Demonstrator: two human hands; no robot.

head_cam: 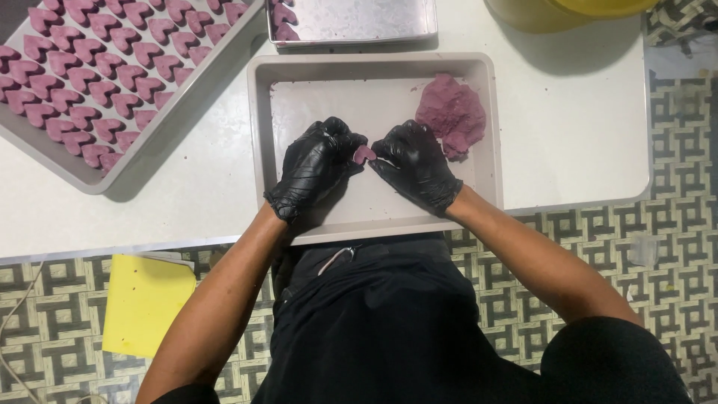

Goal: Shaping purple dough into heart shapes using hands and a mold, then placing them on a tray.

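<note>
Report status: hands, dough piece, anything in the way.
Left hand and right hand pinch small purple dough piece over beige tray. Dough lump beside right hand. Nothing blocking.

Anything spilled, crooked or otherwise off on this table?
Nothing stands out. Both gloved hands, left hand and right hand, hold a small purple heart piece over the beige tray; the dough lump sits inside it, and the finished hearts lie in neat rows.
</note>
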